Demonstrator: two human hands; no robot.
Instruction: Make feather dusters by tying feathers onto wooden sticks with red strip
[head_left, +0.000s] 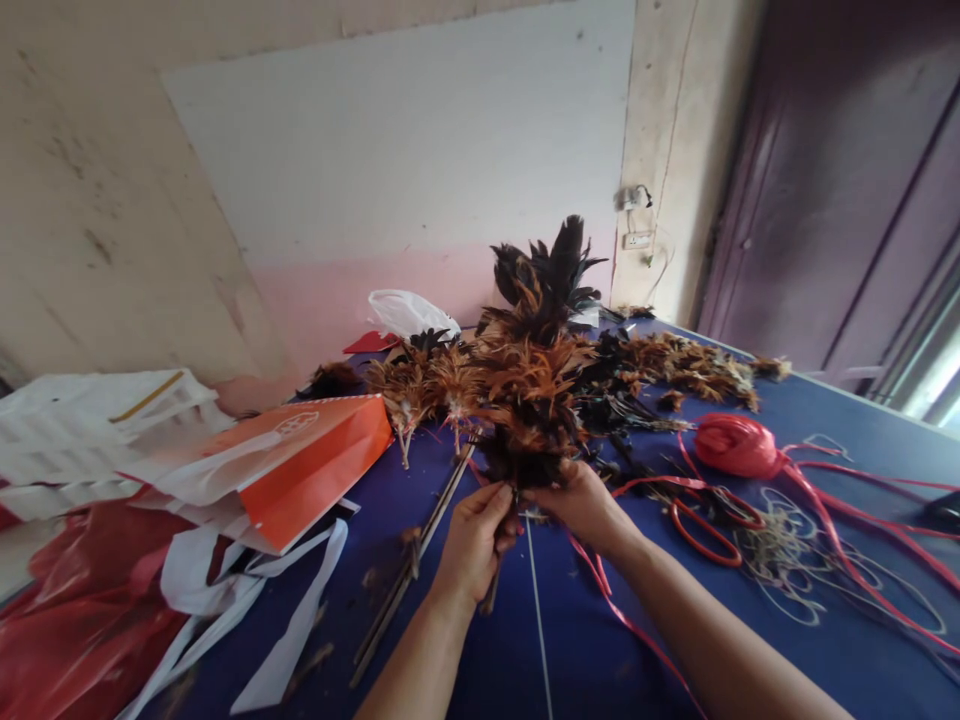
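A feather duster point(536, 370) with brown and black feathers stands tilted away from me over the blue table. My left hand point(480, 530) is closed around its thin stick point(491, 590), thumb and forefinger pinched just under the lowest feathers. At the base of the feathers, my right hand point(577, 500) is closed against the dark plumes, its fingertips partly hidden by them. Pink plastic ribbon point(600, 575) runs from near my hands toward the table's front. Left of the duster lie feather bunches point(409, 395) with short stems.
Thin sticks point(412, 560) lie left of my hands. Farther left are an orange paper bag point(315, 470), white strips point(300, 620) and a red plastic bag point(97, 600). To the right are loose feathers point(675, 365), a pink ribbon roll point(735, 445), red-handled scissors point(705, 535) and tangled string point(787, 550).
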